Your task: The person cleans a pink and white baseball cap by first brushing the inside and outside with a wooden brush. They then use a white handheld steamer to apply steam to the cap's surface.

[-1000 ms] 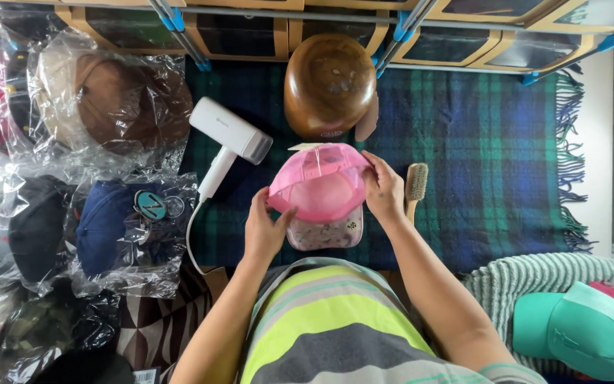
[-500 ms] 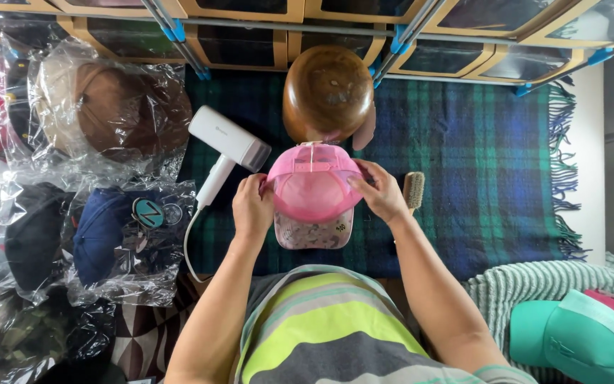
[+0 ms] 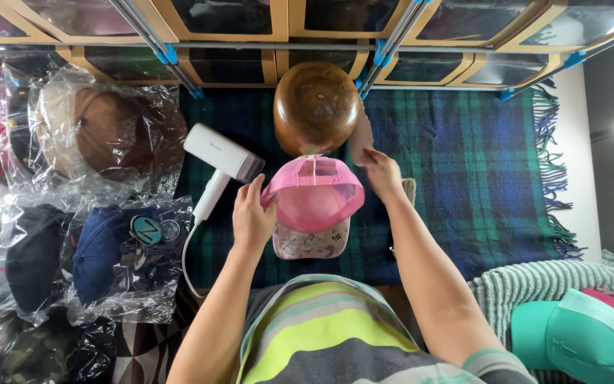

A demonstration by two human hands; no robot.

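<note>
Pink cap held over a plaid blanket

The left hand (image 3: pixel 251 217) grips the pink mesh cap (image 3: pixel 314 203) at its side; the right hand (image 3: pixel 381 173) pinches its far edge. A wooden hat block (image 3: pixel 316 107) stands just behind, a white hair dryer (image 3: pixel 216 163) to the left

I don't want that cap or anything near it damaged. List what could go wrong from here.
1. The pink cap is gripped by its edges between the left hand and right hand; it could slip or lose shape.
2. The white handheld steamer and its cord lie beside the left hand; a forearm might snag it.
</note>
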